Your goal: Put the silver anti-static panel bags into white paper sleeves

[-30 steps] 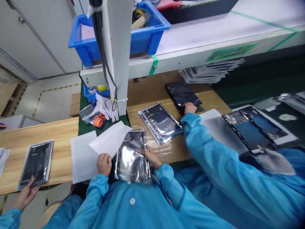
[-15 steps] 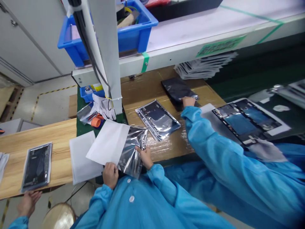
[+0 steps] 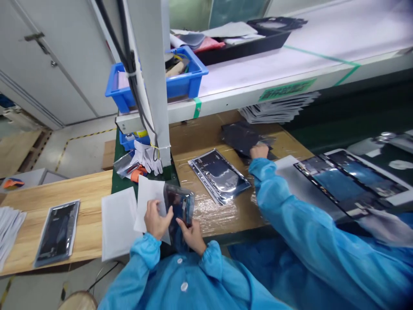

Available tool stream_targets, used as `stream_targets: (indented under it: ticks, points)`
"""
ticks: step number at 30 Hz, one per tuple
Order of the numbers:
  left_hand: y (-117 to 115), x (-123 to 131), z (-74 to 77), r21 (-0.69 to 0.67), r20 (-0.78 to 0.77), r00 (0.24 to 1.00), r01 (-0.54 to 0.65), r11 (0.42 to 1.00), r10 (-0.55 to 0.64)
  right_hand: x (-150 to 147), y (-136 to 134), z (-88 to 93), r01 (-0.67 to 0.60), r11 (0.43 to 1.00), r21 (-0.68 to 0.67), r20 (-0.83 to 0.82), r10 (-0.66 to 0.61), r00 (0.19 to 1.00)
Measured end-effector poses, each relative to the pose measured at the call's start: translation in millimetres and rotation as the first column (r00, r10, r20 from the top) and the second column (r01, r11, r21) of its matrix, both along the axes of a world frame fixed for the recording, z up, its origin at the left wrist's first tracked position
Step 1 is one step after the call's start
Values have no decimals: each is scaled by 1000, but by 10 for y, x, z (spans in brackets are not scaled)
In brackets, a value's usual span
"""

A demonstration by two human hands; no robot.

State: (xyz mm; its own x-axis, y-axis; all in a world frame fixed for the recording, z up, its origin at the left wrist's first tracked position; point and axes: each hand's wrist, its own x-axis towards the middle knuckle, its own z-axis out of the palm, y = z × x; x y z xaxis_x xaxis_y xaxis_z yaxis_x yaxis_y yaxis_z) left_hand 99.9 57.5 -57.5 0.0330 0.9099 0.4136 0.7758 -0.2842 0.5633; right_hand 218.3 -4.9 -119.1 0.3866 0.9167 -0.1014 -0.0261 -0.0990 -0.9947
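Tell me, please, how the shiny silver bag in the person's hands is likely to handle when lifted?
The silver bag looks thin and crinkled, so probably floppy and light. Its glossy film seems slippery; the left hand and right hand both pinch it beside the white sheet.

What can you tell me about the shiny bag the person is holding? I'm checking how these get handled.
The shiny bag looks like thin, glossy, silvery film, crinkled and see-through enough to show something dark inside. It is held up at a tilt over the table's near edge, against a white sheet. The left hand grips sheet and bag at their left side; the right hand pinches the bag's lower edge with its fingers.
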Motion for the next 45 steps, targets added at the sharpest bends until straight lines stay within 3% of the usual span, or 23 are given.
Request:
stream_targets:
  ticks: [3,6,13,18,27,32,35,41,45]
  points:
    - [256,93,98,85,51,996,-83,993,78,-37,-59,11,-20,998,64,181,8,983]
    - [382,90,156,176,101,995,-39,984,22,-32,-102,-9,-42,990,135,277,3,961]
    - [334,162,311,307,102,983,116,945,-154,-20,-158,-62,-91,972,217,363,7,932]
    - [360,153,326,362,121,984,78,929,-130,49,-212,-55,-169,949,265,450,33,892]
    - [261,157,308,328,62,970,201,923,-233,107,-273,-141,-192,965,176,467,89,880]
    - [314,31,287,276,92,986,106,955,-136,172,-378,-175,-142,969,200,436,42,899]
    - [354,-50,258,237,82,989,102,966,-125,231,-418,-203,-149,975,167,383,75,921]
    - [144,161,284,233,18,942,323,917,-336,228,-311,-140,-227,970,87,367,181,913]
    - [-103,353,270,169,66,905,405,898,-421,192,-208,4,-109,994,31,297,95,950]
